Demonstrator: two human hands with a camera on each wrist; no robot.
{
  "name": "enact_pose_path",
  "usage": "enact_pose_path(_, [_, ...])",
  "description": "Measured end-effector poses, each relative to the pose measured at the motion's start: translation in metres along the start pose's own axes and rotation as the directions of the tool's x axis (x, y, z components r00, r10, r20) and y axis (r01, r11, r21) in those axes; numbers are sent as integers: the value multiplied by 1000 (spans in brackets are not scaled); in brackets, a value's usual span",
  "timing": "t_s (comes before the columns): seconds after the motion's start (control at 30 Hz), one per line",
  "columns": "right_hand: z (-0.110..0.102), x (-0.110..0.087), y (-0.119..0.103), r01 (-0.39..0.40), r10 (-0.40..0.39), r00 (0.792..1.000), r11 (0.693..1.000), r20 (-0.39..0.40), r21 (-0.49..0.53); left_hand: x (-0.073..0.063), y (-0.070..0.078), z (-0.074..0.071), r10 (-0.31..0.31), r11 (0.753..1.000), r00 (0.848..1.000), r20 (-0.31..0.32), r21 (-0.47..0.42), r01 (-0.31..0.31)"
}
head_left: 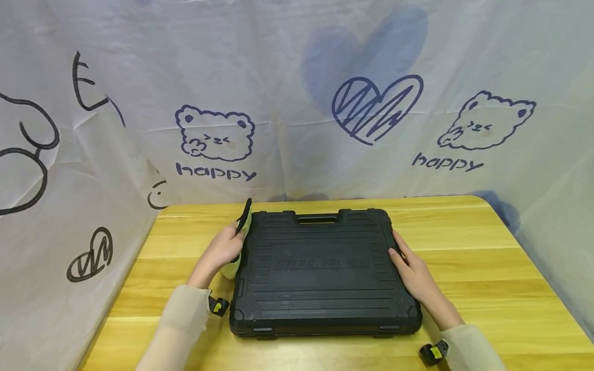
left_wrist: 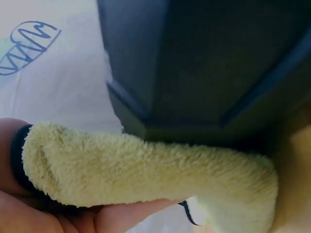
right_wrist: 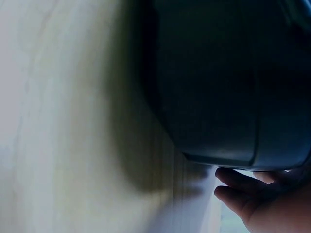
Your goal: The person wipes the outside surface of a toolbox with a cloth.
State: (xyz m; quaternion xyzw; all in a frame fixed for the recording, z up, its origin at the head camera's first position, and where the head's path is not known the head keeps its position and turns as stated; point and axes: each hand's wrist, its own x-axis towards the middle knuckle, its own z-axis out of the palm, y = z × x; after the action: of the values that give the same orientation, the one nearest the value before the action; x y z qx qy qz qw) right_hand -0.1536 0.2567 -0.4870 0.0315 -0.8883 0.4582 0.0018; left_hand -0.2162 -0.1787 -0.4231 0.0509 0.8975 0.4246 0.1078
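Observation:
A black plastic carrying case [head_left: 320, 252] lies flat on the table, with ribs, raised lettering and a handle at its far edge. At its left side my left hand [head_left: 225, 246] grips a fuzzy pale-yellow cloth [left_wrist: 146, 170] with black trim, the cloth lying against the case's side wall. Part of that cloth [head_left: 230, 269] hangs down beside the case. My right hand [head_left: 415, 273] holds the case's right side, thumb at the top edge and fingers along the side wall. In the right wrist view, the right hand's fingers [right_wrist: 238, 194] show at the case's end, partly hidden.
The wood-grain table [head_left: 468, 257] extends to both sides of the case. Behind it and to the left hangs a white cloth backdrop [head_left: 287, 77] with drawn bears and hearts. Two latches [head_left: 263, 330] are on the case's near edge.

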Motion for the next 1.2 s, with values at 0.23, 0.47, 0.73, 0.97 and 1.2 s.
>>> enact_pose_path(0.23, [1, -1, -1, -2, 2, 1000, 1000, 4, 9, 18, -8, -8, 35, 996, 999, -18, -80, -36])
enact_pose_path(0.47, [0, 0, 0, -2, 2, 1000, 1000, 0, 0, 14, -15, -22, 23, 989, 999, -41, -143, -29])
enact_pose_path(0.73, [-2, 3, -3, 16, -16, 1000, 999, 16, -38, -13, -3, -53, 31, 970, 996, -88, -236, -51])
enact_pose_path(0.97, [-12, 2, -23, 34, -24, 998, 983, 56, -181, -43, 25, -67, 20, 929, 984, -178, -360, -84])
enact_pose_path(1.2, [-14, -19, -75, 61, -63, 998, 986, -10, -158, -77, 40, -33, 58, 574, 991, -120, -808, -132])
